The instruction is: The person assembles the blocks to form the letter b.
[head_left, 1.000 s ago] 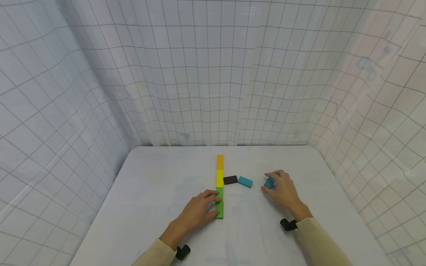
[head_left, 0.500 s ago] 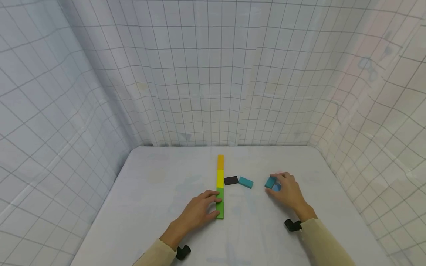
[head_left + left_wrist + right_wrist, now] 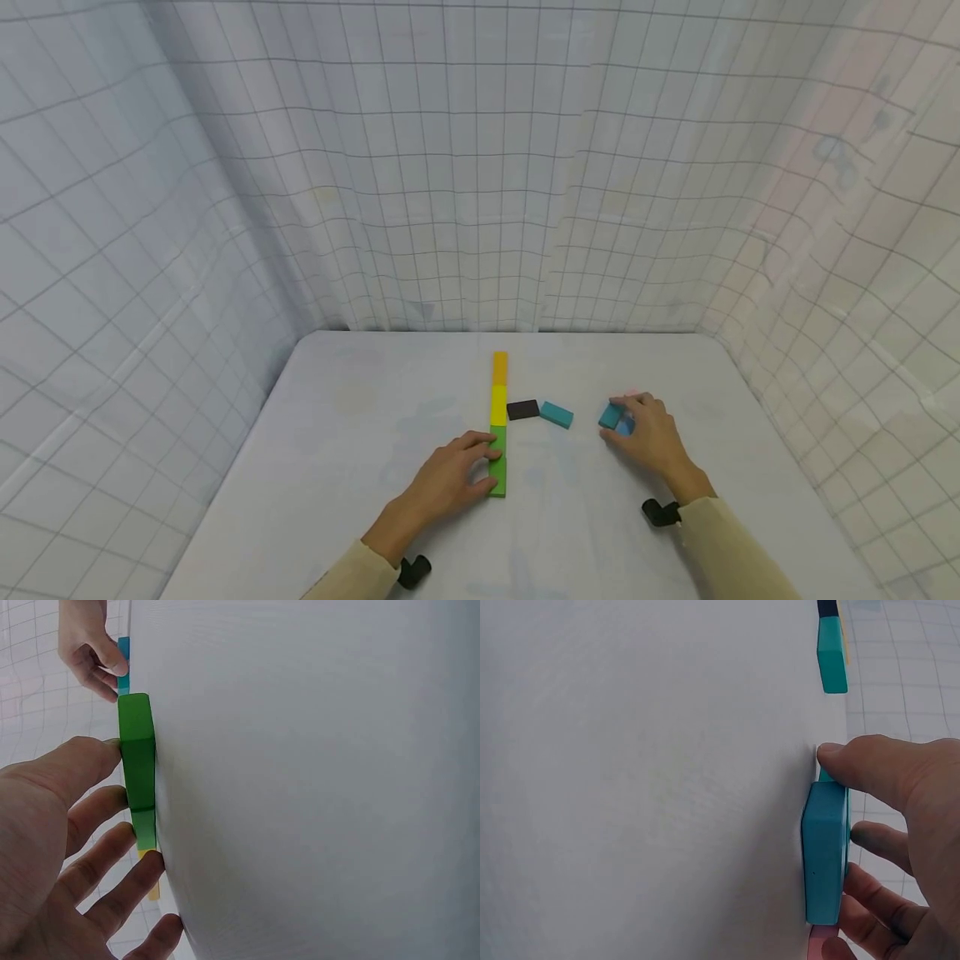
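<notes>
Two green blocks, the far one [image 3: 498,436] and the near one [image 3: 140,765], lie end to end at the near part of a straight row. A yellow block [image 3: 498,406] and an orange block [image 3: 500,367] continue it. Beside the green blocks, my left hand [image 3: 447,475] touches their side with relaxed, spread fingers. My right hand [image 3: 648,433] has thumb and index finger around a teal block [image 3: 611,416]. A blue block [image 3: 825,855] lies against it, partly under the hand. The pink block [image 3: 823,941] beyond is mostly hidden, with a fingertip at it.
A black block [image 3: 522,410] lies to the right of the yellow one. Another teal block [image 3: 557,415] is set at an angle near its right end. White gridded curtains [image 3: 480,183] enclose the white table [image 3: 360,417] at the back and sides.
My right hand has shifted slightly right, uncovering more of the teal and blue blocks and a bit of pink. My left hand has stayed at the green blocks.
</notes>
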A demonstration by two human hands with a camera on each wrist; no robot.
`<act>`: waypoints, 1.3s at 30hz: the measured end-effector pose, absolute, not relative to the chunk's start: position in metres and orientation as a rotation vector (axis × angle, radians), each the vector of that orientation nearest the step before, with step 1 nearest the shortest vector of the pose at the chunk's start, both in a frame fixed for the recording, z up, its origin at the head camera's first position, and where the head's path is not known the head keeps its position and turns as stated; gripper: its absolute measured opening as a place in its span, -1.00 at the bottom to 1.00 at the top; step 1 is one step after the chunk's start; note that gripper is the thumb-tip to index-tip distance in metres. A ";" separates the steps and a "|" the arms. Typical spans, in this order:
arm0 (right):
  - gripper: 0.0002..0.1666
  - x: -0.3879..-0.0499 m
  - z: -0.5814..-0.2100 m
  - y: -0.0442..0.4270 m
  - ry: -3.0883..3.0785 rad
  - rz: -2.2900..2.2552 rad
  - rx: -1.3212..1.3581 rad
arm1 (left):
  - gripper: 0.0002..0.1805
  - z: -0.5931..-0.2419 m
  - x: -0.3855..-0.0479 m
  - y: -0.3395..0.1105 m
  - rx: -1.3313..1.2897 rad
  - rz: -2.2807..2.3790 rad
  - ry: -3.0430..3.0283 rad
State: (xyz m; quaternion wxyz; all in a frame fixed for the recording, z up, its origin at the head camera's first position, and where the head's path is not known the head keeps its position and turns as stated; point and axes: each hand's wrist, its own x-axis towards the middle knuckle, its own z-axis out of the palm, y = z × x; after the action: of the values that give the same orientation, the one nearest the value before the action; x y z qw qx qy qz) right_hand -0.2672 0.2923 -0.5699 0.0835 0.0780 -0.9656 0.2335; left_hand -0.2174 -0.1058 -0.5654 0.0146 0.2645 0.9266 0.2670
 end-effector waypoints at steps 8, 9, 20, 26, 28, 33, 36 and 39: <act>-0.33 -0.267 -0.571 0.289 -2.879 0.735 0.224 | -0.57 -0.565 -0.218 -0.106 0.825 0.832 2.867; -0.34 -0.267 -0.571 0.289 -2.877 0.740 0.222 | -0.57 -0.565 -0.218 -0.106 0.823 0.830 2.867; -0.35 -0.269 -0.573 0.288 -2.856 0.742 0.245 | -0.55 -0.566 -0.219 -0.106 0.823 0.823 2.879; -0.34 -0.269 -0.576 0.290 -2.850 0.747 0.251 | -0.55 -0.567 -0.219 -0.105 0.796 0.816 2.868; -0.34 -0.269 -0.577 0.292 -2.847 0.745 0.255 | -0.55 -0.567 -0.219 -0.105 0.794 0.810 2.869; -0.33 -0.268 -0.576 0.293 -2.845 0.740 0.256 | -0.54 -0.565 -0.219 -0.103 0.792 0.809 2.865; -0.33 -0.268 -0.576 0.293 -2.843 0.744 0.257 | -0.53 -0.565 -0.219 -0.103 0.789 0.810 2.867; -0.33 -0.269 -0.577 0.292 -2.841 0.742 0.272 | -0.53 -0.564 -0.218 -0.104 0.781 0.802 2.869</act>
State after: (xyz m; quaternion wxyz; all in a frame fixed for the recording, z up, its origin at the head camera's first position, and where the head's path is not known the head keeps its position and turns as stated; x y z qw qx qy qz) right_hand -0.2694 0.2916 -0.5769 0.0961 0.0917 -0.9590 0.2504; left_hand -0.2176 -0.1037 -0.5641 0.0311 0.2536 0.9311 0.2602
